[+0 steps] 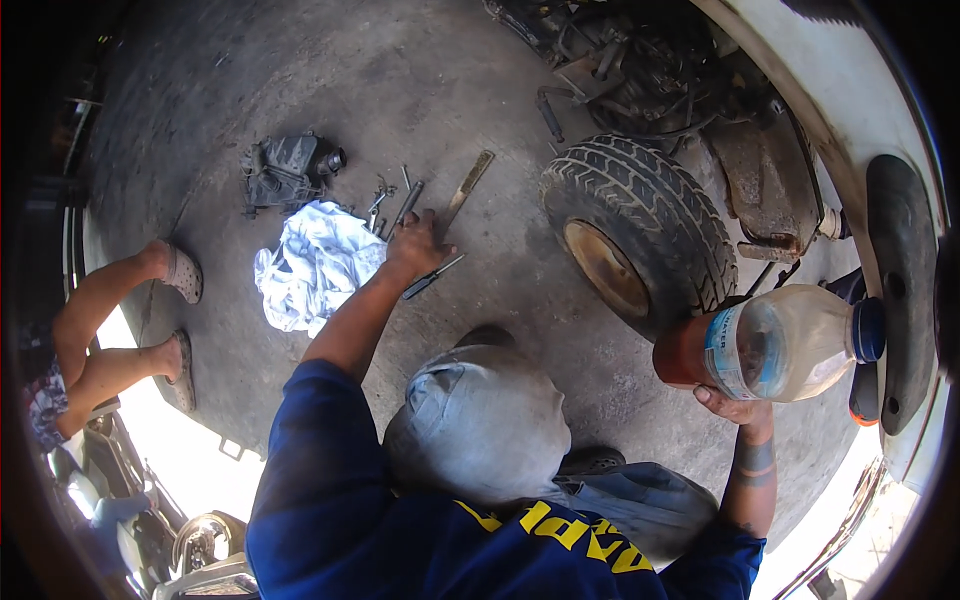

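Note:
My left hand [418, 246] reaches down to a group of hand tools on the floor. Its fingers are apart over them and touch the near end of a worn flat bar [468, 188]. A dark-handled tool [408, 203] lies by the fingertips, and a screwdriver [432, 278] lies below the palm. On the right, my right hand [735, 405] grips a large clear plastic bottle [790, 345] from beneath. The bottle is tilted on its side, with a dark blue cap, a blue label and reddish-brown liquid at its base end.
A crumpled white cloth [318, 262] and a black plastic housing [288, 172] lie left of the tools. A treaded tyre on a rusty wheel [607, 268] stands right of centre, beside greasy vehicle parts [640, 60]. Another person's legs [115, 330] show at far left.

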The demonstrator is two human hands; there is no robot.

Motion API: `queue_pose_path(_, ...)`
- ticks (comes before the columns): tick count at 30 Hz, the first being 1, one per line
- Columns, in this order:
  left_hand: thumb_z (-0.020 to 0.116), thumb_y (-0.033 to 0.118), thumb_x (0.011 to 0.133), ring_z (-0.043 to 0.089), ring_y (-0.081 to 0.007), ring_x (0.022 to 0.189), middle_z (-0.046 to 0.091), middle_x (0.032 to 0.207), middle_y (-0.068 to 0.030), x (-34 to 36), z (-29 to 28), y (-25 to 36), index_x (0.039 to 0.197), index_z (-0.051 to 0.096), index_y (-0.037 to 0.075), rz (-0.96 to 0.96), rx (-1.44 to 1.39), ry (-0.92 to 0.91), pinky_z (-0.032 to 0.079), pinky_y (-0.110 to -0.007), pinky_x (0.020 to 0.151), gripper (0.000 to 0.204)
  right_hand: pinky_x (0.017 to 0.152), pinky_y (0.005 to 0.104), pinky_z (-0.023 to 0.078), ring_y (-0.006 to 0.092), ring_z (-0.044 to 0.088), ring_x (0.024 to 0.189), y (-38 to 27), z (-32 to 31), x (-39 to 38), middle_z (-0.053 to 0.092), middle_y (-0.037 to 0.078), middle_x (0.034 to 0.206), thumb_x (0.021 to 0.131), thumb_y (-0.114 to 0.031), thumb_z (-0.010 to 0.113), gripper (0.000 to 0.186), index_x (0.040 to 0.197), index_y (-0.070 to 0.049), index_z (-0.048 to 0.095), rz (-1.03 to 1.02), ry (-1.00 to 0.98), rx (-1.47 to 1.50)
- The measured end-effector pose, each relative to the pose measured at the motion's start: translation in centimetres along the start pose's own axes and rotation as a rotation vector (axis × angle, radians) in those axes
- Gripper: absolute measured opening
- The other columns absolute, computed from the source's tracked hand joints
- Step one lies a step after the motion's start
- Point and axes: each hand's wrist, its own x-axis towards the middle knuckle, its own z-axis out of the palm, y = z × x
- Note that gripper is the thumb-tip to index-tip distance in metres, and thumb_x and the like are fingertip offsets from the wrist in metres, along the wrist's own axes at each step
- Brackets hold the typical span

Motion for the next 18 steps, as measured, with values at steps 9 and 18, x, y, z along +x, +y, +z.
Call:
queue_pose_path(9,0.070,0.040,0.086,0.052,-0.0415,0.120,0.050,0.130,-0.0215,3.3,3.8,1.6,0.131,0.045,0.004,-0.194,-0.164,0.097,0.047,-0.048,0.099,0.063,0.104,0.0363,0.043,0.0223,0.058,0.113,-3.6,-0.9,1.5,0.064,0.011,0.119,0.052,-0.019,0.093,0.088,0.128,0.001,0.053,0.595,0.055,1.102)
queue_pose_path(18,0.063,0.019,0.082,0.058,-0.0385,0.114,0.062,0.117,-0.0214,5.4,5.2,0.7,0.120,0.055,-0.001,-0.186,-0.110,0.064,0.049,-0.046,0.097,0.044,0.101,0.0360,0.044,0.0233,0.059,0.113,-4.0,-0.6,2.3,0.061,0.013,0.121,0.053,-0.023,0.094,0.097,0.133,0.006,0.046,0.668,0.191,1.343)
